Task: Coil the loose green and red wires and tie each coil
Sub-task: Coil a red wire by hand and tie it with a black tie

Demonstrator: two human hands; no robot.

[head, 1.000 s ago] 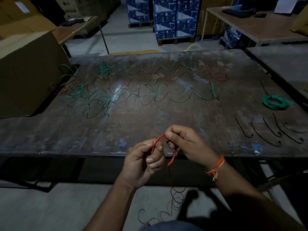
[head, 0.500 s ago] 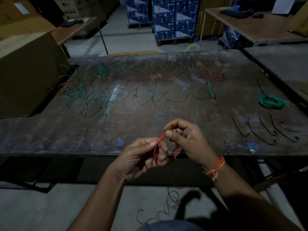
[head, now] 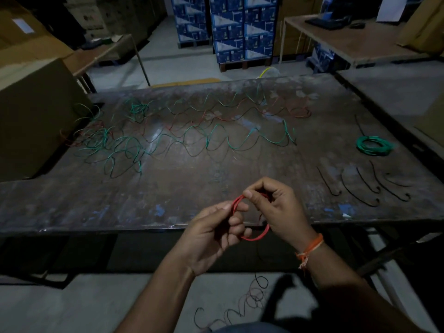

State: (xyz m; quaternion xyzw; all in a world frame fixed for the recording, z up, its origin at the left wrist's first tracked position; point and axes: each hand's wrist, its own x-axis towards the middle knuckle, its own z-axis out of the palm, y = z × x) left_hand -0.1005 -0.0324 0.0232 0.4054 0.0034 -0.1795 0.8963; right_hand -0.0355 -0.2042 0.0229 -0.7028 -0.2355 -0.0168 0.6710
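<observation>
Loose green and red wires [head: 153, 143] lie in waves across the far half of the tabletop [head: 72, 207], thickest toward its far left corner; I leave these for later coils.

Left hand [head: 216, 234], just off the near edge: thumb and curled fingers [head: 236, 222] pinch the left side of the red coil [head: 254, 237], which hangs in the air in front of that edge. I would keep this pinch firm so the stacked loops cannot spring apart.

Right hand [head: 278, 210]: thumb and fingers are curled round the top of the same coil, pinching the wire there. I judge this to be the winding step; each new turn should be laid flat against the last, at the same loop size.

Tail of the red wire [head: 254, 296]: it drops from the coil to the floor in loose curls. I would feed it through slowly, so that it does not kink or snag.

Ties [head: 360, 188], dark curved strips near the near right corner, are within reach for binding the coil once it is wound.

Finished green coil [head: 373, 146], by the right edge, shows the target shape.
</observation>
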